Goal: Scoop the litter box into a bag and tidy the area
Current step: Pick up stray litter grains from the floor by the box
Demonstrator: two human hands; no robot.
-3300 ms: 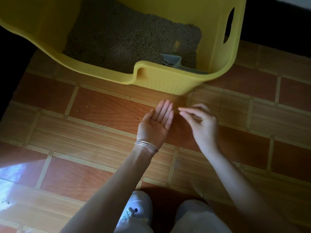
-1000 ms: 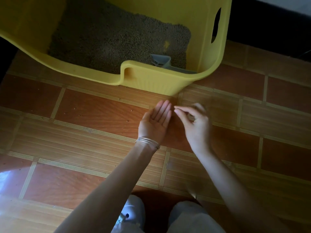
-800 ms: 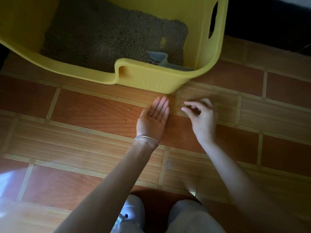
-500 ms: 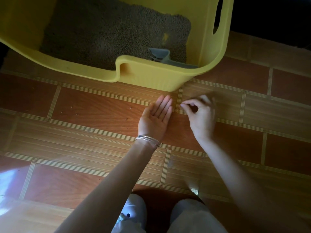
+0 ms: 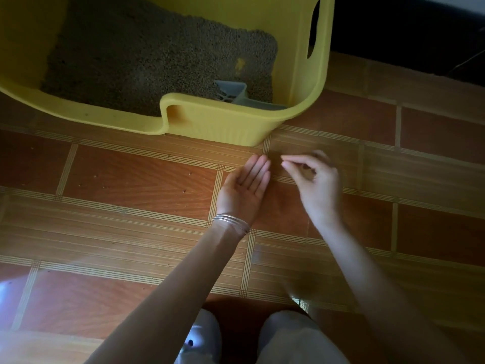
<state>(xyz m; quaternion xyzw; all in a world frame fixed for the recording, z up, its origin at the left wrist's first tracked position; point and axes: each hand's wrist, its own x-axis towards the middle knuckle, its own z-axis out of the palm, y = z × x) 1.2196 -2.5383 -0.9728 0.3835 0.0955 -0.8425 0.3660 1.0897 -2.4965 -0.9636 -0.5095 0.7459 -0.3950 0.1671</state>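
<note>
Orange-brown patterned floor tiles point(image 5: 131, 179) fill my view, dotted with stray litter grains point(image 5: 184, 191). Up top stands the yellow plastic litter box point(image 5: 215, 122), with grey-brown litter point(image 5: 157, 53) and a grey slotted scoop point(image 5: 231, 91) inside. My left hand point(image 5: 242, 190) lies palm-up just before it, fingers straight. My right hand point(image 5: 315, 185) pinches thumb to forefinger alongside; whether it holds a grain, I cannot tell.

**Hands meet beside a yellow litter box**

A person's left hand point(image 5: 244, 191) is held palm-up, fingers straight, over the tiled floor point(image 5: 131, 179) in front of the litter box point(image 5: 210, 122). Just beside it, the right hand point(image 5: 316, 185) has thumb and forefinger pinched together. A grey scoop point(image 5: 232, 91) lies in the litter point(image 5: 157, 56), and stray grains point(image 5: 184, 191) dot the tiles.
</note>
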